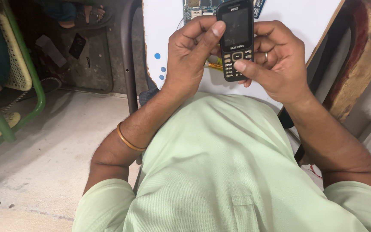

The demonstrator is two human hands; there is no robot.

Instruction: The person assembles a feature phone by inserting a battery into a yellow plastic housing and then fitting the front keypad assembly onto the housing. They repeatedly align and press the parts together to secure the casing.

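A black keypad phone (236,39) is held upright between both hands above a white surface (305,17), its dark screen and button rows turned toward the camera. The left hand (192,56) is wrapped round the phone's left edge, its fingers (198,25) curled closed behind the body and its thumb laid along the upper left of the screen. The right hand (275,60) is closed on the phone's right edge, its fingers folded behind it, and its thumb is pressed onto the keypad near the lower rows; a ring (266,56) is seen on one of its fingers. A bare circuit board (196,8) lies on the surface just beyond the phone, partly hidden by it, and a yellow-handled tool (214,65) is glimpsed under the hands. A gold bangle (127,139) is worn on the left forearm, and a light green shirt (220,172) fills the lower part of the view. To the left, a concrete floor (44,150) is seen below, with a green-framed chair (18,77) and a dark curved metal tube (129,64) standing beside the surface's edge.
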